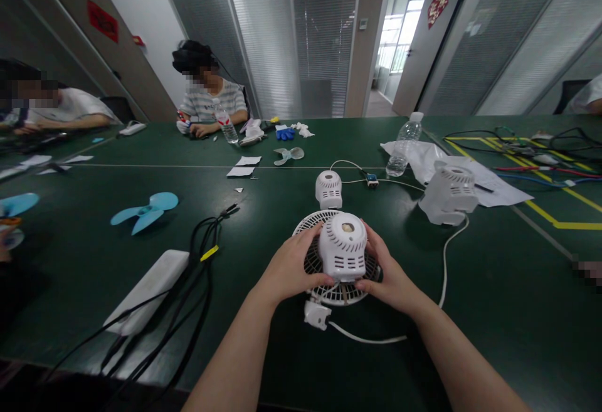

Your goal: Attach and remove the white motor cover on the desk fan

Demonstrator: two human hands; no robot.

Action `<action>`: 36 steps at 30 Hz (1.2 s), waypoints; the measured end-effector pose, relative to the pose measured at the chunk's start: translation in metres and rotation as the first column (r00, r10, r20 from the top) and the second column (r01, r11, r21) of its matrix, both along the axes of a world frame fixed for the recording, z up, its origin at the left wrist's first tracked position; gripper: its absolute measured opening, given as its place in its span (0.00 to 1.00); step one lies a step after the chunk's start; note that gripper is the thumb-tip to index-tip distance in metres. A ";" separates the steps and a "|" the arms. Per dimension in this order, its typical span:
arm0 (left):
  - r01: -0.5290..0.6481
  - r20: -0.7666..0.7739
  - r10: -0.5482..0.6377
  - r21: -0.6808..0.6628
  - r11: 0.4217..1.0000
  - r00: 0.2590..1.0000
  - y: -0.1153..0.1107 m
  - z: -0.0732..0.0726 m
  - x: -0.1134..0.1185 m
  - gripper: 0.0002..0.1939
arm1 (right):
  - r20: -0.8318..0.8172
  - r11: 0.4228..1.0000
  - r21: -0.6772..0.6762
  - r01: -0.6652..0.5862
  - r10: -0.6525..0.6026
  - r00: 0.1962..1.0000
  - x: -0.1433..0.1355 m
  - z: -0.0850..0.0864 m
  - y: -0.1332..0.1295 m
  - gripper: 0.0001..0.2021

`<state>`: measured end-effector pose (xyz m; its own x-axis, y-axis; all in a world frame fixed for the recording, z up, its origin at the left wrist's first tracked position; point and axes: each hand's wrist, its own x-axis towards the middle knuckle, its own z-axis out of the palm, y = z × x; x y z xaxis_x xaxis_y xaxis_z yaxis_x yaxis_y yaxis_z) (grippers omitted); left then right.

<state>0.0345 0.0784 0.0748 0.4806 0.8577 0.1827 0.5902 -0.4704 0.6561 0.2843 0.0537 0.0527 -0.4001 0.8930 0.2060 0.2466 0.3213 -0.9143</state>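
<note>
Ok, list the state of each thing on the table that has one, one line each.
left hand: gripping the motor housing's left side.
right hand: gripping its right side.
motor housing: sitting on the fan grille, held by both hands.
fan grille: lying flat on the table.
white cable: loose, trailing across the table.
blue fan blade: detached, lying flat.
second motor housing: standing alone, untouched.
water bottle: upright, capped.

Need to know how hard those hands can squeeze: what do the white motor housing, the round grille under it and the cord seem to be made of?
White slotted motor housing: probably moulded plastic, matt with a soft sheen, sharp vent slots. Round white grille beneath: thin ribs, likely plastic, though painted wire is possible. White cord: flexible rubbery sheath, lying in loose curves. Left hand and right hand clasp the housing.
</note>
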 end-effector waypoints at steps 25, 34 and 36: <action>-0.471 0.714 0.561 -0.358 0.806 0.418 0.037 -0.058 -0.016 0.17 | -0.125 0.995 0.079 0.061 -0.050 0.991 0.008 -0.012 -0.002 0.48; -0.450 0.724 0.622 -0.468 0.760 0.297 0.042 -0.069 -0.021 0.14 | 0.265 0.970 0.160 0.181 -0.219 0.939 -0.016 -0.005 -0.008 0.61; -0.444 0.726 0.622 -0.474 0.761 0.292 0.042 -0.069 -0.022 0.14 | 0.292 0.966 0.197 0.165 -0.219 0.931 -0.018 -0.001 -0.007 0.56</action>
